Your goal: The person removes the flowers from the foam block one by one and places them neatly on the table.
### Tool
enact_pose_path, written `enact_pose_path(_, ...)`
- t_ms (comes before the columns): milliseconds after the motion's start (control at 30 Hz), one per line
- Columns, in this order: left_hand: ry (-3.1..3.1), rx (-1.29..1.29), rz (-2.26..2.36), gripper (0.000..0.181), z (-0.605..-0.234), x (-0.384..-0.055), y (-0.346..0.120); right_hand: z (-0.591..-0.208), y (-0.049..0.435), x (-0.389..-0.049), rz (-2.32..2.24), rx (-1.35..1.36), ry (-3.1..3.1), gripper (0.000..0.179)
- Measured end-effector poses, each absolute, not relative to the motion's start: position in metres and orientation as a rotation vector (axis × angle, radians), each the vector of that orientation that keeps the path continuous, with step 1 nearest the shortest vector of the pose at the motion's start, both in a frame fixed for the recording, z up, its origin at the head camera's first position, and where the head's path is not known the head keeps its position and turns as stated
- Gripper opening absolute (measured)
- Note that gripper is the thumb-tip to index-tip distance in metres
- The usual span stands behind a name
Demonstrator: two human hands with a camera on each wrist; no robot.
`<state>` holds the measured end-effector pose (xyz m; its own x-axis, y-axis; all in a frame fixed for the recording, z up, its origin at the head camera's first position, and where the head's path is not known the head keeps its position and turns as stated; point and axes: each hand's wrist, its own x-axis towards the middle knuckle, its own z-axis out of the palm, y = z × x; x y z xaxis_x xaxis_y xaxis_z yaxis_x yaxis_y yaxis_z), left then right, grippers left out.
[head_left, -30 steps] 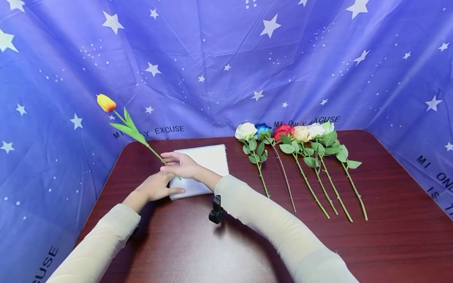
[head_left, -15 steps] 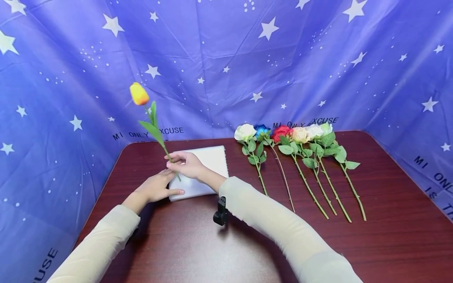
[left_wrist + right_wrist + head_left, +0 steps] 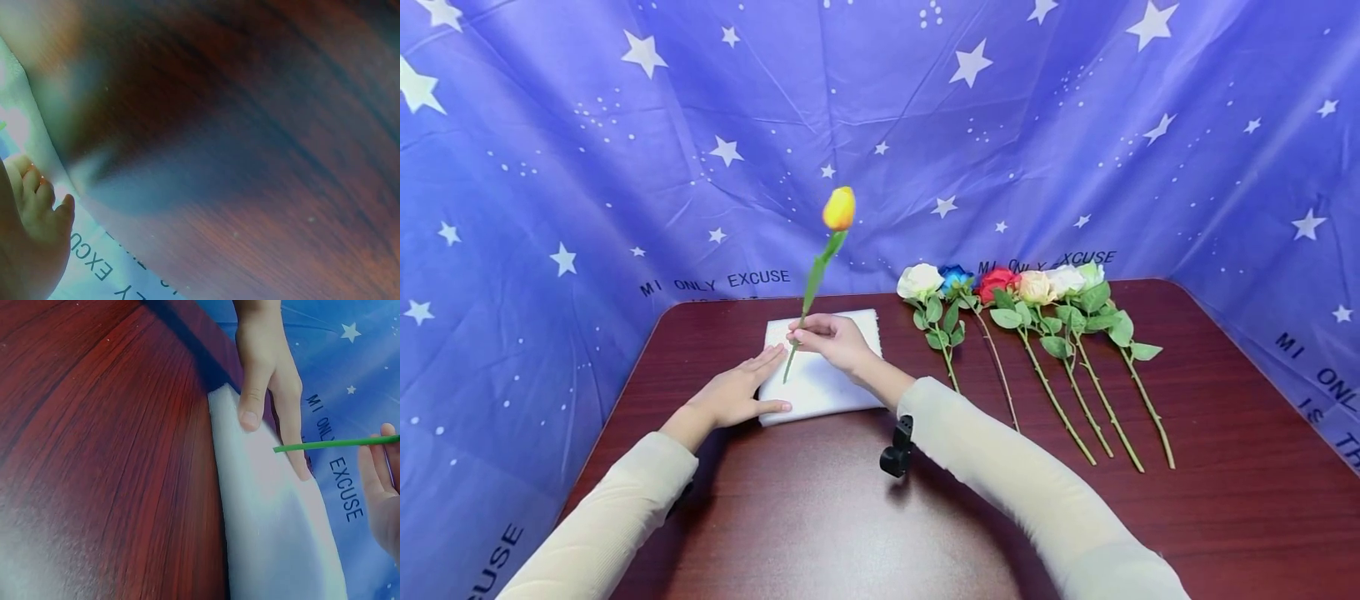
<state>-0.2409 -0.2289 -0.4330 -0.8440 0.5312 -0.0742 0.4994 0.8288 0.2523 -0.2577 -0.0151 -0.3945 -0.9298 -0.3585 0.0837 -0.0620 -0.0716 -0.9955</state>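
Observation:
A yellow-orange tulip (image 3: 813, 282) stands nearly upright over a white foam block (image 3: 831, 387), leaning slightly to the right. My right hand (image 3: 838, 342) pinches its green stem between thumb and fingers. In the right wrist view the bare lower end of the stem (image 3: 312, 445) points at the block, over its top. My left hand (image 3: 730, 398) rests on the left end of the block, fingers straight and thumb spread apart along the near side. Part of that hand (image 3: 40, 234) shows at the lower left of the left wrist view.
Several roses lie in a row on the right of the dark wooden table (image 3: 790, 517): a white rose (image 3: 921, 282), a blue rose (image 3: 957, 276), a red rose (image 3: 997, 283), a peach rose (image 3: 1036, 286) and pale ones. A blue star-printed curtain (image 3: 880, 100) hangs behind.
The tulip has swung from leaning far left to nearly upright, its bloom moving right. My right hand has shifted right with the stem, away from the left hand, which stays on the block.

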Motion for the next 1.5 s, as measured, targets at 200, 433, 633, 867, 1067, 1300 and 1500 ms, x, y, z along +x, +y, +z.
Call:
enact_pose_path(200,2.873,0.815,0.339,0.096,-0.433,-0.242,-0.23,-0.395,-0.002,-0.258,-2.278,-0.393,1.823,0.029)
enact_pose_path(433,2.876,0.827,0.34,0.095,-0.433,-0.241,-0.23,-0.395,0.005,-0.259,-2.376,-0.323,1.741,0.029)
enact_pose_path(633,2.881,0.821,0.33,0.095,-0.433,-0.243,-0.228,-0.394,0.003,-0.259,-2.46,-0.288,1.71,0.029)
enact_pose_path(867,2.87,0.83,0.336,0.096,-0.432,-0.241,-0.227,-0.395,0.002,-0.258,-2.553,-0.222,1.677,0.03)
enact_pose_path(1067,2.877,0.815,0.329,0.098,-0.433,-0.242,-0.229,-0.392,0.001,-0.258,-2.519,-0.293,1.707,0.029)
enact_pose_path(1300,2.874,0.812,0.338,0.098,-0.434,-0.242,-0.23,-0.387,0.0,-0.257,-2.465,-0.342,1.74,0.03)
enact_pose_path(1500,2.873,0.801,0.344,0.098,-0.433,-0.24,-0.231,-0.38,0.002,-0.257,-2.52,-0.276,1.679,0.031)
